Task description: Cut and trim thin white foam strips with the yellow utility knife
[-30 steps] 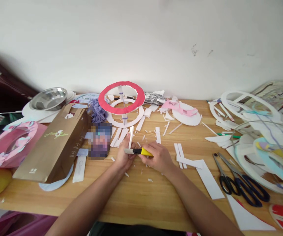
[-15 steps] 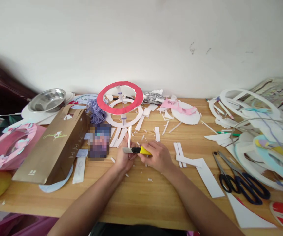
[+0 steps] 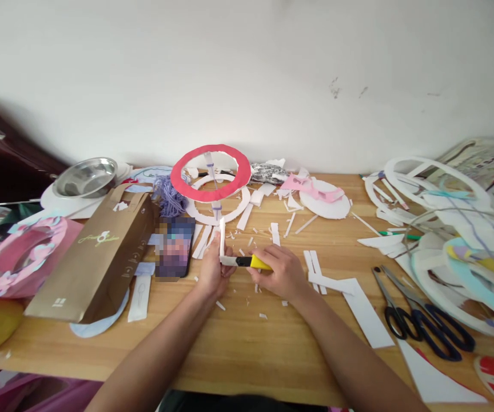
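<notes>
The right grip closes round a yellow-and-black utility knife, and the left grip pinches a white foam-board strip that stands upright between the two. The blade lies level against the strip's lower part and seems to touch it; whether it has bitten in, I cannot tell. The strip is in one piece above the blade, so I judge its trimming unfinished.

Just below the grips, white shavings dot the desk, a sign of cutting already done. Beyond the left grip, narrow white strips lie already cut, beside a smartphone. Farther past them, a red ring stands above a white ring, seemingly joined by an upright bound in purple, so that frame looks at least partly assembled.

To the right of the right grip, two slim strips lie nearly parallel, and a broad white piece near them looks not yet narrowed. Farther right, two pairs of scissors lie unused.
</notes>
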Demonstrator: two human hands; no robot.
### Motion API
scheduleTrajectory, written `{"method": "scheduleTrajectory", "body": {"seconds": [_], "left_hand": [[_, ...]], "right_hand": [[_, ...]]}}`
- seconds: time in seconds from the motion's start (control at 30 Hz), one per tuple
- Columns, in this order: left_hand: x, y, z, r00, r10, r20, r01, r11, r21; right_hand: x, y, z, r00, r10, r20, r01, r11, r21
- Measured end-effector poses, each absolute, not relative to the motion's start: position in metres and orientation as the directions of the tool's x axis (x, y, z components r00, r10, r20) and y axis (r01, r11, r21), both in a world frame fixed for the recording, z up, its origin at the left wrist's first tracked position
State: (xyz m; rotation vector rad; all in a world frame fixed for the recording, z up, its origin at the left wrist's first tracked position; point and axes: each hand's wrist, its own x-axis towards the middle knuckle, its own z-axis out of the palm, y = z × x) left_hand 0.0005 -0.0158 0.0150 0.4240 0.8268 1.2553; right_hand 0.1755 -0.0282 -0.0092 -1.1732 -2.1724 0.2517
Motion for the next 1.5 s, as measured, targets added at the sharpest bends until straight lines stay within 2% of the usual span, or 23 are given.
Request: {"method": "scheduleTrajectory", "body": {"seconds": [0.1, 0.2, 0.27, 0.33, 0.4, 0.5, 0.6, 0.7, 0.8, 1.0, 1.17, 1.33, 1.5], "left_hand": [[0.001, -0.015, 0.012, 0.082, 0.950, -0.301, -0.623, 0.284, 0.729], [0.004, -0.015, 0.007, 0.075, 0.969, -0.236, -0.559, 0.237, 0.794], [0.005, -0.016, 0.005, 0.118, 0.978, -0.170, -0.532, 0.207, 0.821], [0.004, -0.017, 0.003, 0.204, 0.971, -0.127, -0.493, 0.214, 0.843], [0.002, -0.019, 0.000, 0.276, 0.955, -0.110, -0.403, 0.219, 0.888], [-0.002, -0.019, -0.005, 0.236, 0.972, -0.006, -0.207, 0.057, 0.977], [-0.005, -0.015, -0.010, 0.133, 0.982, 0.136, -0.029, -0.133, 0.991], [-0.006, -0.010, -0.014, 0.019, 0.986, 0.167, 0.064, -0.168, 0.984], [-0.006, -0.007, -0.017, -0.056, 0.985, 0.162, 0.076, -0.158, 0.985], [-0.004, -0.005, -0.020, -0.146, 0.981, 0.129, -0.020, -0.133, 0.991], [-0.005, -0.004, -0.017, -0.178, 0.974, 0.142, -0.022, -0.148, 0.989], [-0.009, -0.006, -0.014, -0.153, 0.982, 0.108, 0.043, -0.102, 0.994], [-0.010, -0.010, -0.004, -0.107, 0.980, 0.170, 0.186, -0.148, 0.971]], "right_hand": [[0.176, -0.028, -0.012, -0.387, 0.818, 0.427, 0.658, 0.569, -0.493], [0.177, -0.027, -0.015, -0.250, 0.884, 0.395, 0.582, 0.463, -0.669], [0.176, -0.025, -0.015, -0.074, 0.938, 0.337, 0.422, 0.336, -0.842], [0.174, -0.024, -0.013, 0.022, 0.977, 0.210, 0.186, 0.202, -0.962], [0.169, -0.025, -0.009, -0.012, 0.995, 0.103, -0.010, 0.103, -0.995], [0.163, -0.030, -0.004, -0.074, 0.995, 0.072, -0.110, 0.063, -0.992], [0.158, -0.038, -0.002, -0.041, 0.994, 0.099, 0.028, 0.100, -0.995], [0.153, -0.046, -0.005, 0.005, 0.981, 0.194, 0.290, 0.184, -0.939], [0.147, -0.052, -0.011, -0.061, 0.952, 0.301, 0.426, 0.298, -0.854], [0.143, -0.059, -0.013, -0.188, 0.914, 0.359, 0.541, 0.401, -0.739], [0.144, -0.062, -0.008, -0.202, 0.915, 0.349, 0.559, 0.400, -0.726], [0.146, -0.065, 0.002, -0.208, 0.923, 0.324, 0.551, 0.384, -0.741], [0.148, -0.066, 0.009, -0.202, 0.938, 0.281, 0.587, 0.346, -0.732]]}}
